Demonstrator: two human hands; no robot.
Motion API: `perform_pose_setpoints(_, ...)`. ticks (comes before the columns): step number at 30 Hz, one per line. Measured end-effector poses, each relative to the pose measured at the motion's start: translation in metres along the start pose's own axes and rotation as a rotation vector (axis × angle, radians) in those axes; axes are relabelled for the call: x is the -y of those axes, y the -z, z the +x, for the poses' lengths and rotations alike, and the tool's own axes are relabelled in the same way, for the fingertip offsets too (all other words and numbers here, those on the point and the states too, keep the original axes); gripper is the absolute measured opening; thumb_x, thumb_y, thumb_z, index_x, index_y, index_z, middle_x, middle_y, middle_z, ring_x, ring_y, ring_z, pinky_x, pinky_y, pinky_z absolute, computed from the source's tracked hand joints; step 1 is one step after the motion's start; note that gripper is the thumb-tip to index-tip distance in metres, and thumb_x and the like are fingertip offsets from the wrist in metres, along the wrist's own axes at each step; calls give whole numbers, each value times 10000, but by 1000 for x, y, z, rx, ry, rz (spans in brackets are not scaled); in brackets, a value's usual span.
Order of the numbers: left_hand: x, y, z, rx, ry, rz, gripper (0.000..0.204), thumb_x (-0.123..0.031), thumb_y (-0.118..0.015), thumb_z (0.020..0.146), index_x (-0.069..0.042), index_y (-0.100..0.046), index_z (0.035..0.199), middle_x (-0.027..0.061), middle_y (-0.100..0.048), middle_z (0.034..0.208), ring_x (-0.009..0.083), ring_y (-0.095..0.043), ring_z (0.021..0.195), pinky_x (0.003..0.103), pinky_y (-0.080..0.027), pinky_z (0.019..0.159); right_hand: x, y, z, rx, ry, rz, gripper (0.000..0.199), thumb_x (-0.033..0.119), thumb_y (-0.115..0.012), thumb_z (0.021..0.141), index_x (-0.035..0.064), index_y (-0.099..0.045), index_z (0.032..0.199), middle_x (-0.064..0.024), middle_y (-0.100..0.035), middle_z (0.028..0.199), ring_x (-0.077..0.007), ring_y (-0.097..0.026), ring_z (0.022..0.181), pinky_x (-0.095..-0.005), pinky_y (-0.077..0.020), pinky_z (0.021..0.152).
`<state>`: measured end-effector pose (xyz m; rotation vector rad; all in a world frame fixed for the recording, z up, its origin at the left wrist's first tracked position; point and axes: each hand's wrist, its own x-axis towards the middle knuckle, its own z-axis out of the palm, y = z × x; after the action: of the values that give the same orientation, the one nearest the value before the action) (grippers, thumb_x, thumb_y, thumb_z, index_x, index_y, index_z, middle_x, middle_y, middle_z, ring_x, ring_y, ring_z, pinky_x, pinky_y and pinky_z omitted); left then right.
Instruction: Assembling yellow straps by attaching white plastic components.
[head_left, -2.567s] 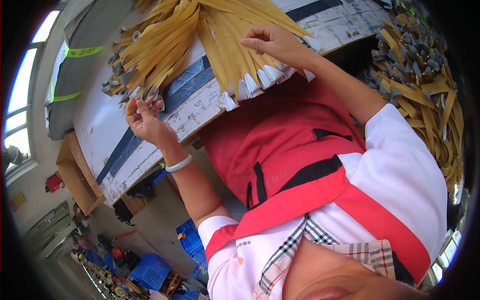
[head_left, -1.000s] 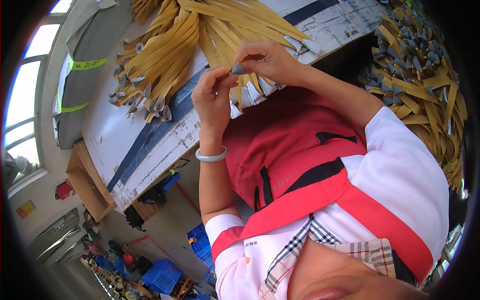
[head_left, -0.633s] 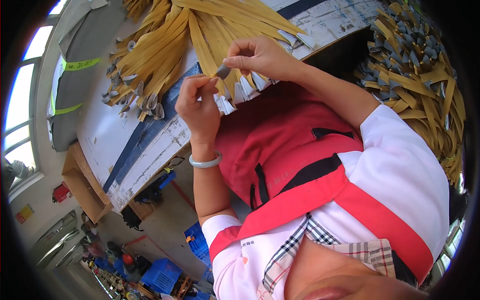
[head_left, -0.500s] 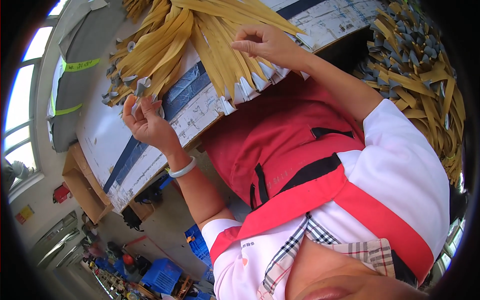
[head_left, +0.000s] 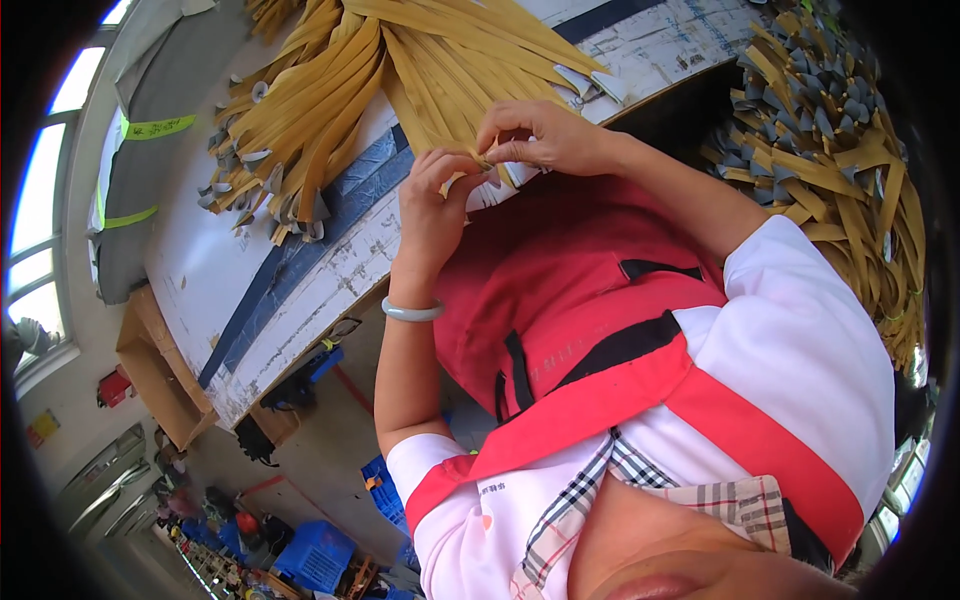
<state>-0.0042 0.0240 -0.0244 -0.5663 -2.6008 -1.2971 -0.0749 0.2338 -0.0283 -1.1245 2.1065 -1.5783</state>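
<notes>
The left hand (head_left: 433, 200) and the right hand (head_left: 562, 138) meet above the counter's near edge, thumb and fingers of each brought together in a pinch on the end of a tan strap (head_left: 455, 128); the fingertips cover that end, so its exact shape and which fingers bear on it cannot be told. The strap lies in a fan running back across the counter (head_left: 230, 235), where others of its kind show folded white ends (head_left: 608, 86) along the same near edge. Farther left on the counter spreads a bundle with grey tips (head_left: 300, 120), and off the counter's right end hangs a large grey-tipped bundle (head_left: 850, 150). A dark blue strip (head_left: 300, 260) runs along the counter top, and a cardboard box (head_left: 165, 370) sits at the counter's left end. The strap looks light, flat and limp, likely to bend or twist readily rather than break, while the tips seem thin and somewhat stiffer. The surest hold is probably a flat pinch right behind the tip, on the counter's near side, since gripping farther back would let the end flop.
</notes>
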Motion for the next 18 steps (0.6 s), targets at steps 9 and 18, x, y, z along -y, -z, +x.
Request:
perform_pose_setpoints(9, -6, 14, -3, -258, 308, -740, 54, 24, -611, 931, -23, -601, 954, -17, -606, 900, 51, -541, 848, 201, -440, 744, 13, -8, 22, 130, -215, 479, 152, 108, -658, 934, 34, -619, 1060, -30, -570, 1052, -111, -566, 913, -269, -486, 806)
perform_pose_setpoints(18, -13, 11, -7, -48, 422, -925, 86, -11, -663, 913, -15, -631, 992, -3, -633, 897, 62, -573, 834, 222, -469, 741, 11, -14, 24, -18, -115, 637, 66, 60, -664, 931, 23, -611, 943, 3, -590, 899, -74, -572, 830, -218, -472, 760)
